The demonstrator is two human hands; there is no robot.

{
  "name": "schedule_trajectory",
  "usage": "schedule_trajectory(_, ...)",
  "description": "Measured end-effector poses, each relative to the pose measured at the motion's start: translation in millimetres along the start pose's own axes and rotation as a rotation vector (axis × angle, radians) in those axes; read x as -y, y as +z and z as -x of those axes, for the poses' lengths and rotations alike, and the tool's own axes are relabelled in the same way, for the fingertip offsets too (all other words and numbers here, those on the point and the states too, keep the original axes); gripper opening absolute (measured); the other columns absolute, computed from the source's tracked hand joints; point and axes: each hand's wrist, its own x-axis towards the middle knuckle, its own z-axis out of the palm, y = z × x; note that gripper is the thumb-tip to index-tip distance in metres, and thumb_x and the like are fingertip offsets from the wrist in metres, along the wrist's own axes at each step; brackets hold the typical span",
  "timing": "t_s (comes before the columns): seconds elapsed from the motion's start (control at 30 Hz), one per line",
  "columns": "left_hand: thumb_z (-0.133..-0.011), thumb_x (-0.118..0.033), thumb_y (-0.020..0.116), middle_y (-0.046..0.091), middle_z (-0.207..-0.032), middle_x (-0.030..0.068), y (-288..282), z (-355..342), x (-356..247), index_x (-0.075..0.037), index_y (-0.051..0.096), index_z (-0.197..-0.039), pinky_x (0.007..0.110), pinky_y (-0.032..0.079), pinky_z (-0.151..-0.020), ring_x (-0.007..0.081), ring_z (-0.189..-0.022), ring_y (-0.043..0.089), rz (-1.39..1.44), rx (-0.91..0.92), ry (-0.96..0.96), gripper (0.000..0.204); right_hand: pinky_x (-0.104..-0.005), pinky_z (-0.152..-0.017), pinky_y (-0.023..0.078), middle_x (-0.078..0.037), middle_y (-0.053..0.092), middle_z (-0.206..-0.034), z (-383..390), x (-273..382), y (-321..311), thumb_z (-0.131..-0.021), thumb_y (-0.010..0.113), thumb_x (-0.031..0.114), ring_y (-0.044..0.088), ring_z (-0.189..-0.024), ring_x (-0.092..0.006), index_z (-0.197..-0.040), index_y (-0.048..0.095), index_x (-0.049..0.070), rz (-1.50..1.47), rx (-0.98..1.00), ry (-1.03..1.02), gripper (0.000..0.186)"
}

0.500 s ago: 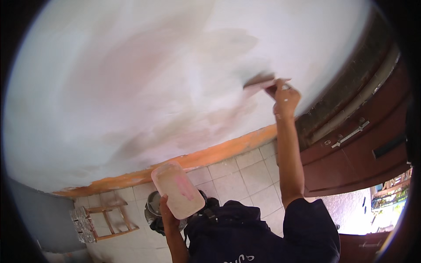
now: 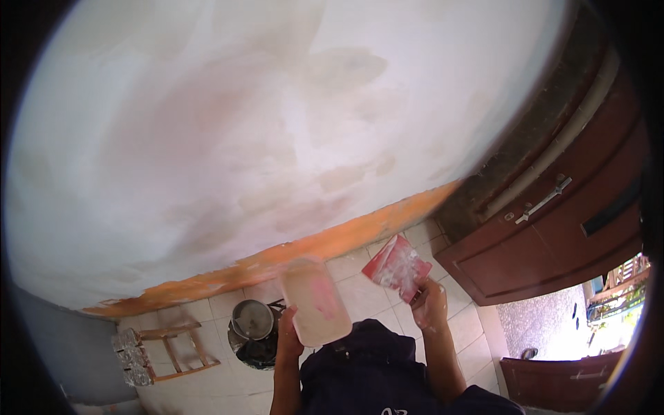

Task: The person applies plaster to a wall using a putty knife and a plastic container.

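Note:
My left hand (image 2: pixel 290 330) grips a pale, rounded rectangular plastic board (image 2: pixel 315 301) with a pink smear, low in the middle of the view. In my right hand (image 2: pixel 430 308), to the board's right, is a broad red scraper (image 2: pixel 394 266) streaked with white paste. The scraper is apart from both the board and the wall (image 2: pixel 228 131), which fills the upper view with patchy white, beige and pink filler above a rough orange band (image 2: pixel 408 207).
A pot (image 2: pixel 253 317) stands on a dark object on the tiled floor (image 2: pixel 360 297). A wooden stool or frame (image 2: pixel 171 353) lies to the left, by a grey side wall (image 2: pixel 62 346). At right are a brown door (image 2: pixel 546 249) and an opening onto a bright outdoor area (image 2: pixel 543 325).
My right hand has come down from the wall with the scraper, now beside the board. My left hand and the board have shifted rightward, uncovering more of the pot.

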Motion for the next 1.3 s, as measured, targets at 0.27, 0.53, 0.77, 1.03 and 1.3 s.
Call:
schedule_trajectory(0.27, -0.091, -0.034, 0.046, 0.064, -0.098, 0.012, 19.5, 22.8, 12.7, 0.003, 0.056, -0.11, 0.034, 0.052, -0.08, 0.0215, -0.09, 0.064, -0.444, -0.084, 0.156, 0.042, -0.0374, -0.065, 0.054, -0.018, 0.06, -0.096, -49.5, -36.7, -15.9, -0.083, 0.051, 0.003, 0.063, -0.08, -0.0292, -0.105, 0.05, -0.011, -0.047, -0.105, 0.028, 0.026)
schedule_trajectory(0.53, -0.087, -0.03, 0.048, 0.061, -0.108, 0.0162, 53.1, -4.0, 21.4, 0.005, 0.048, -0.122, 0.037, 0.051, -0.086, 0.0265, -0.098, 0.063, 0.104, -0.128, 0.074, 0.049, -0.0331, -0.064, 0.053, -0.017, 0.061, -0.099, -74.5, 19.0, 2.1, -0.086, 0.049, 0.004, 0.064, -0.077, -0.0252, -0.115, 0.049, -0.008, -0.007, 0.234, 0.127, 0.032)
schedule_trajectory(0.77, -0.084, -0.032, 0.049, 0.057, -0.117, 0.0171, 132.8, -64.3, 36.8, 0.003, 0.039, -0.131, 0.039, 0.049, -0.092, 0.0282, -0.105, 0.059, 0.197, -0.024, 0.19, 0.059, -0.028, -0.051, 0.045, -0.011, 0.062, -0.086, -130.1, 90.5, 2.2, -0.086, 0.053, 0.008, 0.059, -0.066, -0.0161, -0.113, 0.052, -0.007, 0.262, 0.411, 0.116, 0.031)
schedule_trajectory(1.03, -0.083, -0.026, 0.049, 0.056, -0.12, 0.016, 155.7, -87.9, 69.5, 0.001, 0.039, -0.131, 0.041, 0.043, -0.098, 0.0287, -0.111, 0.055, 0.289, -0.127, 0.211, 0.056, -0.0308, -0.052, 0.047, -0.013, 0.061, -0.085, -160.3, 93.2, -58.2, -0.082, 0.056, 0.008, 0.06, -0.065, -0.021, -0.109, 0.051, -0.006, 0.156, 0.401, 0.351, 0.03)
schedule_trajectory(1.3, -0.083, -0.024, 0.05, 0.052, -0.123, 0.0158, 155.3, -93.3, 63.9, -0.001, 0.035, -0.134, 0.041, 0.043, -0.099, 0.0281, -0.114, 0.053, 0.202, -0.083, 0.179, 0.058, -0.0279, -0.049, 0.044, -0.008, 0.058, -0.067, -149.0, 105.9, -55.1, -0.089, 0.053, 0.012, 0.057, -0.056, -0.0139, -0.099, 0.058, -0.005, 0.404, 0.378, -0.023, 0.02)
